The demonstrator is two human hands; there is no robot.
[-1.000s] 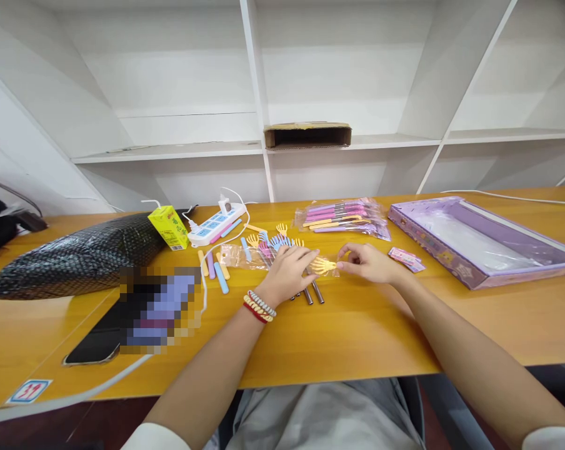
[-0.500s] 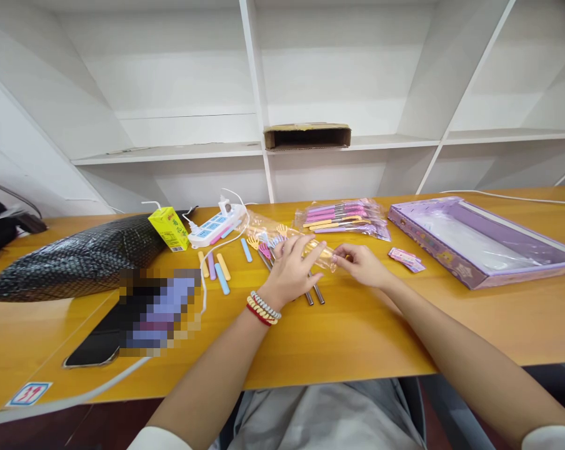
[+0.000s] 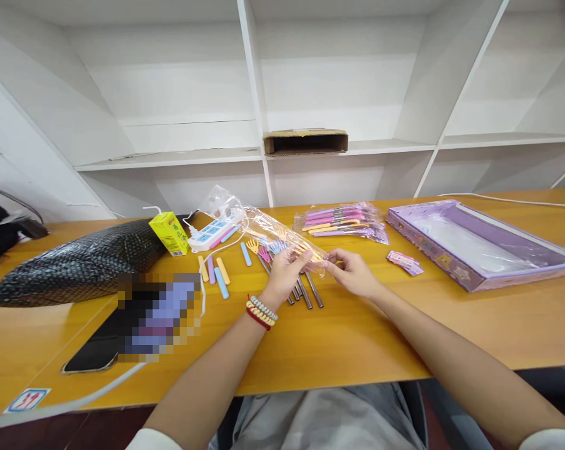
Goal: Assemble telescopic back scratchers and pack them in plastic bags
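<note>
My left hand [image 3: 285, 272] grips a long clear plastic bag [image 3: 275, 222], thumb on top. At the bag's near end, my right hand [image 3: 350, 272] pinches the plastic between thumb and fingers. Something yellow shows through the film between both hands. The bag's far end sticks up over the power strip [image 3: 212, 232]. Under and beside my left hand lie back scratcher parts: a yellow hand-shaped head [image 3: 253, 245], a pink head [image 3: 264, 254] and several metal rods [image 3: 314, 290]. My left hand hides part of them. Blue [image 3: 221, 282] and yellow handles [image 3: 223, 270] lie to the left.
Bagged back scratchers [image 3: 341, 220] lie behind my right hand. To the right are small pink cards [image 3: 405, 262] and a purple box tray [image 3: 474, 284]. On the left are a yellow drink carton [image 3: 170, 233], a black wrapped package [image 3: 80, 256], a phone [image 3: 95, 344] and a white cable [image 3: 118, 378].
My left hand, spread over the bag before, has closed on it. The bag's far end has risen. More of the metal rods shows below my hands.
</note>
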